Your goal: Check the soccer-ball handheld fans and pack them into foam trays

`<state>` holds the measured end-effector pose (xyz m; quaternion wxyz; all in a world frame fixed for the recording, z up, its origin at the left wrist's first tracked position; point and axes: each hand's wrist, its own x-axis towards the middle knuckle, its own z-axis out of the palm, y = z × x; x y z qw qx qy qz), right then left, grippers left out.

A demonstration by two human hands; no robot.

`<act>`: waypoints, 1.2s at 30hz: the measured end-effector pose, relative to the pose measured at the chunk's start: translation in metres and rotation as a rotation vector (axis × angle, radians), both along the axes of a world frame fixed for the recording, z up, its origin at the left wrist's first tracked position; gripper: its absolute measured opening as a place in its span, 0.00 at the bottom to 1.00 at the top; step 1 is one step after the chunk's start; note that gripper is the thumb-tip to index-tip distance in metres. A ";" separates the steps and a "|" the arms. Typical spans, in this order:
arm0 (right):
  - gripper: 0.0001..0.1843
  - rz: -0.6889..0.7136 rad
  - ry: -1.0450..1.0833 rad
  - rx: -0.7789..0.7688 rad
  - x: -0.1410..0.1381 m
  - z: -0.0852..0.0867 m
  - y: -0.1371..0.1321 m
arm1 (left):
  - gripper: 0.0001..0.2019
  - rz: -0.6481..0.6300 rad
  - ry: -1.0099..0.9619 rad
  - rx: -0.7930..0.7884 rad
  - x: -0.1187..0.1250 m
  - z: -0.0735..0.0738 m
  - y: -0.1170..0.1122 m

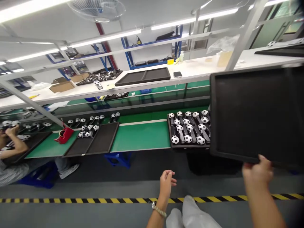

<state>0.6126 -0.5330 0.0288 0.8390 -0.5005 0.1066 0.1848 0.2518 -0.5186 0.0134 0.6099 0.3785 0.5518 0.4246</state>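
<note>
My right hand point(257, 172) grips the near edge of a large empty black tray point(256, 110), held up tilted at the right of the view. My left hand point(167, 180), a watch on its wrist, hangs free over the grey floor with its fingers loosely curled and nothing in them. Behind the held tray, a black tray of soccer-ball parts point(188, 129) rests on the green conveyor belt point(142, 136); the held tray hides its right end.
A seated person's arm point(14, 142) works at the left near a red object point(64, 134) and more black trays point(95, 142). The white upper shelf point(142, 82) carries another tray and boxes. A yellow-black floor stripe point(95, 200) and a blue stool point(118, 158) lie below.
</note>
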 end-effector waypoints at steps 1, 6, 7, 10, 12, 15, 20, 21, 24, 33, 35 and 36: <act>0.16 -0.005 0.018 0.040 -0.015 -0.002 0.020 | 0.24 0.029 0.011 -0.012 -0.013 -0.002 0.003; 0.13 0.149 0.156 0.026 -0.081 -0.040 0.115 | 0.24 0.124 0.060 -0.096 -0.063 -0.023 0.031; 0.13 0.184 0.178 -0.004 -0.090 -0.051 0.129 | 0.24 0.122 0.071 -0.111 -0.069 -0.027 0.040; 0.14 0.220 0.247 -0.116 -0.107 -0.083 0.160 | 0.21 0.083 0.117 -0.146 -0.085 -0.034 0.075; 0.16 0.230 0.251 -0.220 -0.114 -0.099 0.173 | 0.18 0.041 0.160 -0.160 -0.090 -0.032 0.105; 0.15 0.290 0.191 -0.353 -0.121 -0.112 0.186 | 0.13 -0.057 0.222 -0.158 -0.087 -0.022 0.155; 0.15 0.299 0.186 -0.287 -0.126 -0.115 0.204 | 0.08 -0.303 0.271 -0.138 -0.064 -0.005 0.232; 0.15 0.297 0.181 -0.279 -0.126 -0.115 0.206 | 0.08 -0.338 0.280 -0.129 -0.059 -0.003 0.243; 0.15 0.282 0.170 -0.315 -0.125 -0.114 0.211 | 0.07 -0.427 0.316 -0.093 -0.049 -0.001 0.269; 0.08 0.476 0.097 -0.469 -0.134 -0.072 0.253 | 0.23 -0.983 0.660 0.484 0.000 0.023 0.301; 0.10 0.538 0.104 -0.466 -0.122 -0.068 0.256 | 0.23 -1.161 0.715 0.689 0.033 0.032 0.307; 0.11 0.571 0.112 -0.469 -0.116 -0.068 0.255 | 0.23 -1.232 0.745 0.789 0.053 0.034 0.308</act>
